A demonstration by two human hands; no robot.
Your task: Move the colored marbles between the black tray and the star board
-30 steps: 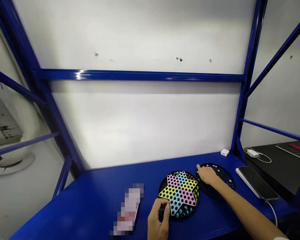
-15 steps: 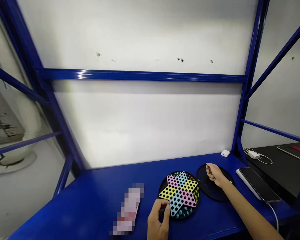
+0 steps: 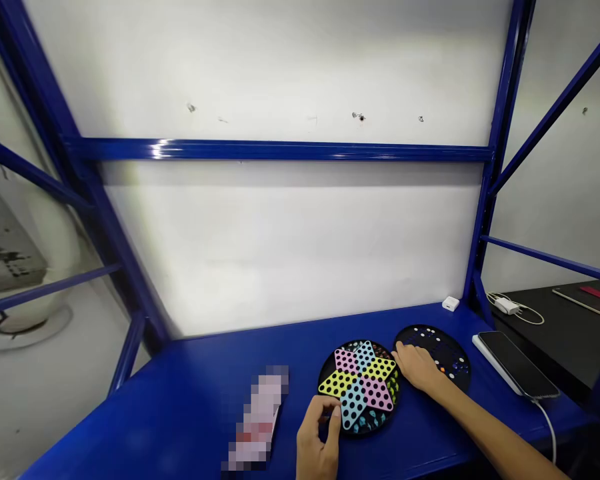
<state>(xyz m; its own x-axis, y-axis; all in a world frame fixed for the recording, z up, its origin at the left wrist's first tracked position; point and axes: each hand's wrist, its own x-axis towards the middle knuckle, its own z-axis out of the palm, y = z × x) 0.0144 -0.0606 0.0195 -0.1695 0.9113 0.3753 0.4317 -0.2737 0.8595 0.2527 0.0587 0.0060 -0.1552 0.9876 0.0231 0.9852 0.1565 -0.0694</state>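
A round black Chinese checkers board (image 3: 363, 390) with a pink, blue and yellow star lies on the blue table. Glassy marbles (image 3: 370, 421) fill the gaps around the star's points. My left hand (image 3: 319, 437) has thumb and index finger closed at the board's near left edge. Over the left part of a round black tray (image 3: 457, 343), my right hand (image 3: 419, 368) is closed, its fingertips pointing to the board's right rim. What it holds is hidden. White, dark blue and orange marbles (image 3: 443, 369) lie in the tray.
A blurred-out pinkish packet (image 3: 257, 420) lies left of the board. To the right, a phone (image 3: 519, 363) rests on a white box with a cable (image 3: 550, 427). A small white case (image 3: 451, 304) sits at the back. Blue frame posts (image 3: 480, 220) border the table.
My right hand has moved left from the middle of the tray to the gap beside the board, uncovering marbles in the tray. My left hand stays at the board's edge.
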